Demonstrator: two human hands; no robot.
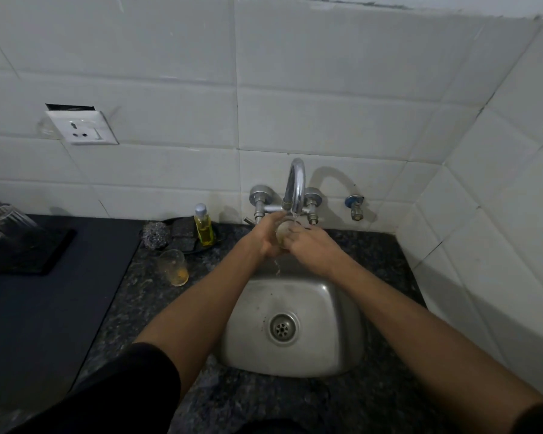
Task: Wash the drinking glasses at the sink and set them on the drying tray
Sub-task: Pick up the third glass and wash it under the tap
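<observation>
A small clear drinking glass (pixel 283 234) is held under the chrome tap's (pixel 296 186) stream over the steel sink (pixel 295 327), tipped so its round end faces the camera. The left hand (pixel 268 238) is curled round it from the left; the right hand (pixel 311 249) is wrapped on from the right. The dark drying tray (pixel 44 249) (two clear glasses (pixel 10 227) already stand there) lies well to the left on the bench, so the left grip is judged nearer for the carry. A stained glass (pixel 173 267) waits between.
</observation>
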